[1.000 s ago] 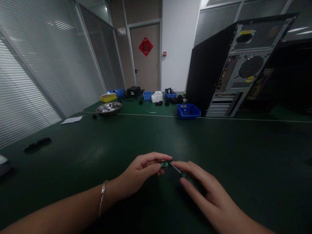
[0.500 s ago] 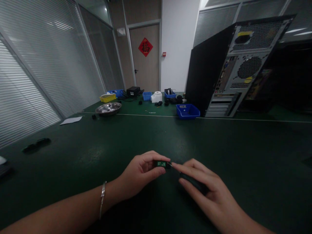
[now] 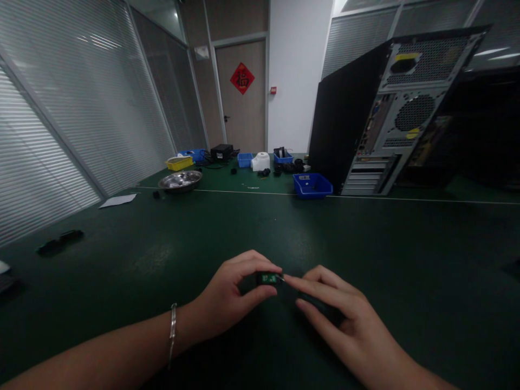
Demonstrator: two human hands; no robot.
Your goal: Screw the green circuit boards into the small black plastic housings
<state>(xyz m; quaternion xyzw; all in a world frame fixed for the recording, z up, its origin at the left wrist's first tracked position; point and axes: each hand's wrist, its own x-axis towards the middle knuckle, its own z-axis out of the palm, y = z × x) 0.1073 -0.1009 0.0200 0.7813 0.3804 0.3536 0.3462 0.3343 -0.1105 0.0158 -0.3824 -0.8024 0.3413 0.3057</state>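
**Slim tool point(image 3: 319, 305) put to small circuit part point(image 3: 268, 278) above green tabletop point(image 3: 219, 225)**

The dark handle was gripped between the thumb and fingers of the right hand point(image 3: 351, 317), its forefinger stretched toward the thin metal tip. The small circuit part, a dark piece with a green face, was held by its edges between the thumb and fingers of the left hand point(image 3: 235, 284), and the tip was set at its right end; whether it was lodged there could not be told. Such work was judged best served by a firm hold on the edges, a green face left uncovered, and light pressure guided by the forefinger, since a slip could have been carried into the board or the left fingertips. Farther off, a blue bin point(image 3: 313, 190) was set down between a metal bowl point(image 3: 179, 189), to the left, and a computer tower point(image 3: 345, 103). Beyond, a door point(image 3: 246, 127) was hung with a red diamond sign point(image 3: 242, 79).
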